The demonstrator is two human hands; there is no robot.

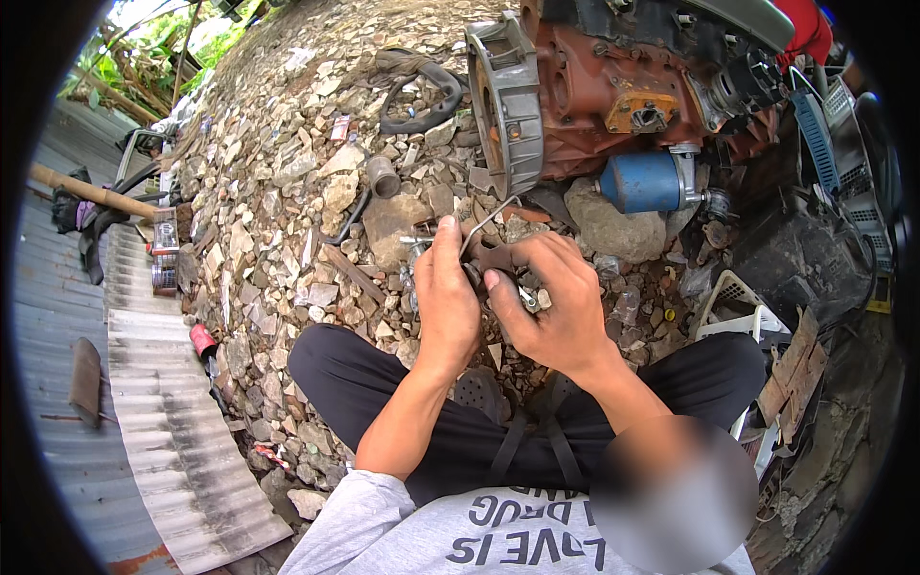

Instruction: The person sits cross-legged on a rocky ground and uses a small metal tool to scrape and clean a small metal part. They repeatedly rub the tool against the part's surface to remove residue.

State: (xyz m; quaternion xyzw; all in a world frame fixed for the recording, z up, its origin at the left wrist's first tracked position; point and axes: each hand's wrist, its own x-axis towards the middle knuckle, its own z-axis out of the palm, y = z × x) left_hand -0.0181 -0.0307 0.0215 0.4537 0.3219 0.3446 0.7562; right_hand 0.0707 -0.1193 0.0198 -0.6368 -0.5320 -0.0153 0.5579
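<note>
Item: small metal bracket part with a bent wire rod, held over our lap above the rubble ground. Left hand fingers grip it; right hand fingers pinch it. Engine block behind. We judge work midway, part unfitted.

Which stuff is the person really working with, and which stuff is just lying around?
Working with:
- small rusty metal part with bent wire, held between left hand and right hand

Lying around:
- blue cylindrical filter
- rusty red engine block
- black rubber hose loop
- short grey pipe piece
- corrugated metal sheet
</note>
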